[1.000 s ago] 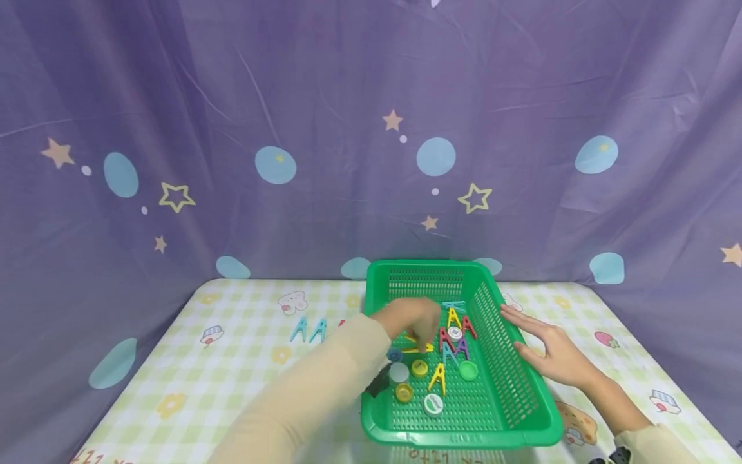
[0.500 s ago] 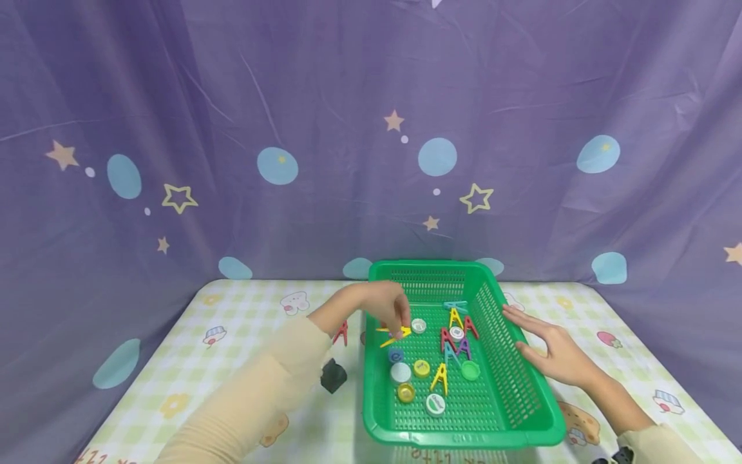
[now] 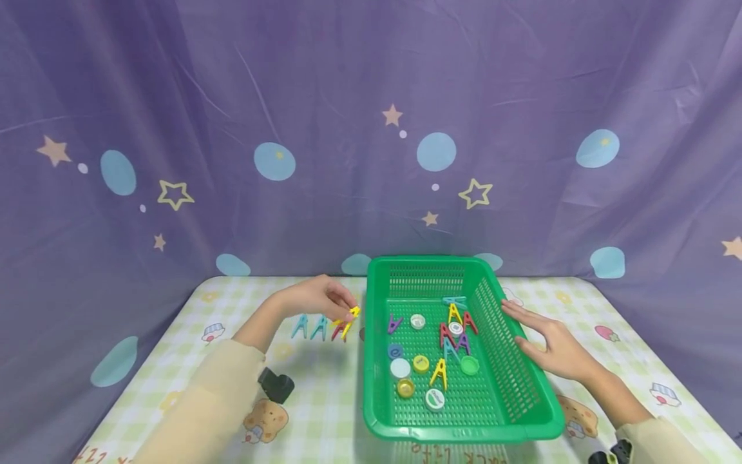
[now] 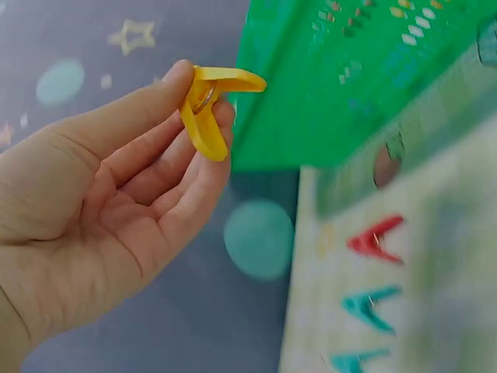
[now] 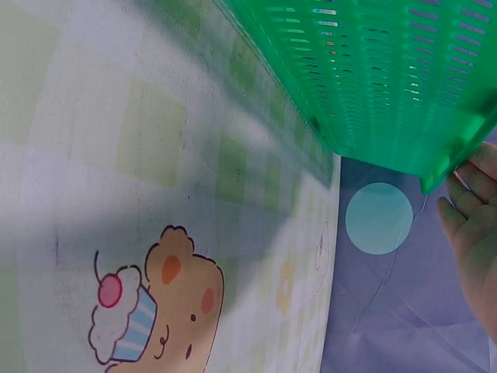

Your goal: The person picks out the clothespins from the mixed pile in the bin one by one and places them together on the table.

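Observation:
My left hand (image 3: 317, 298) pinches a yellow clothespin (image 4: 203, 116) between thumb and fingertips, left of the green basket (image 3: 464, 433). Below that hand a red clothespin (image 4: 377, 239) lies on the cloth, partly covered by the yellow one in the head view. Two light blue clothespins (image 3: 319, 327) lie in a row to its left. My right hand (image 3: 556, 345) rests with straight fingers on the basket's right rim. Inside the basket are clothespins of several colours, such as a purple clothespin (image 3: 394, 323), and several bottle caps, among them a white cap (image 3: 435, 399).
A checked tablecloth (image 3: 313, 412) with cartoon prints covers the table. Behind its far edge hangs a purple curtain (image 3: 348, 212) with stars and blue ovals. A black wrist camera (image 3: 276, 385) sits on my left wrist.
My left hand has lifted the yellow clothespin out of the basket and carried it left, over the row on the cloth. The right hand stays on the rim.

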Demonstrator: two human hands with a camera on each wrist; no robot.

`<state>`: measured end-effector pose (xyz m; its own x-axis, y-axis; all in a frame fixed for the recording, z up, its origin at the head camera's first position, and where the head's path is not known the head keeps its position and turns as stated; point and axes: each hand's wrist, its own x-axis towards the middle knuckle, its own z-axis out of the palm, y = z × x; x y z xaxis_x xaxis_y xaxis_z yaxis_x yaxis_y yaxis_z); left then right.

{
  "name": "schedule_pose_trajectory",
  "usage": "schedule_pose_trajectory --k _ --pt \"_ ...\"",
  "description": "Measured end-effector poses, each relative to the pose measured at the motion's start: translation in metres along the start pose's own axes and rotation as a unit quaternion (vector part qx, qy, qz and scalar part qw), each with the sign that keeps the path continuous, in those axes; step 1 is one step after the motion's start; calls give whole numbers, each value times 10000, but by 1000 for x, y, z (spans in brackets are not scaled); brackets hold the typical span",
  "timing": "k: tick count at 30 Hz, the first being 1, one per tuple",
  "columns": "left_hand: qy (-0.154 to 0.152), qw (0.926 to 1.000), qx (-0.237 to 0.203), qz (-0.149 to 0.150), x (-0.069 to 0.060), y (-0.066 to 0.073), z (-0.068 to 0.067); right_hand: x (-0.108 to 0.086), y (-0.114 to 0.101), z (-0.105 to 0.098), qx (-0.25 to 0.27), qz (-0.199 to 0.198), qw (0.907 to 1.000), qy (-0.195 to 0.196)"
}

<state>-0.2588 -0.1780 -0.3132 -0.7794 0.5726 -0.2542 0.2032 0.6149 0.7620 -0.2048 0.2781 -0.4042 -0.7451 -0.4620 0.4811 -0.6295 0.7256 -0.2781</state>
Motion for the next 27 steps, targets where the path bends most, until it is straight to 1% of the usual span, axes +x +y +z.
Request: schedule_pose_trajectory --k 3,5,7,10,12,14,16,21,25,27 --pt "282 9993 -219 -146 -8 -23 -6 0 1 0 64 -12 10000 6" --pt "515 9978 -289 -317 -11 -39 -10 0 1 1 71 -28 10000 27" --pt "771 9951 -368 -507 -16 -54 -13 0 2 1 55 -64 9999 79" --pt "1159 9882 -541 -837 -21 -73 -15 0 2 1 11 -96 9998 154" --pt "1347 9842 -631 -957 -25 -84 -15 0 2 1 -6 -104 9998 166" --pt "1537 9793 -709 -1107 -29 -94 -15 0 1 1 0 -71 9999 145" --pt "1656 9759 -710 -1228 -31 -103 -15 0 1 1 -19 -28 10000 93" --pt "1995 9655 -679 -1530 -34 -123 -16 0 0 2 11 -26 10000 17" --pt "2223 9582 -464 -1737 -31 -139 -16 0 1 1 23 -54 9999 87" --pt "2349 9526 -335 -1903 -30 -147 -16 0 0 1 35 -91 9998 148"
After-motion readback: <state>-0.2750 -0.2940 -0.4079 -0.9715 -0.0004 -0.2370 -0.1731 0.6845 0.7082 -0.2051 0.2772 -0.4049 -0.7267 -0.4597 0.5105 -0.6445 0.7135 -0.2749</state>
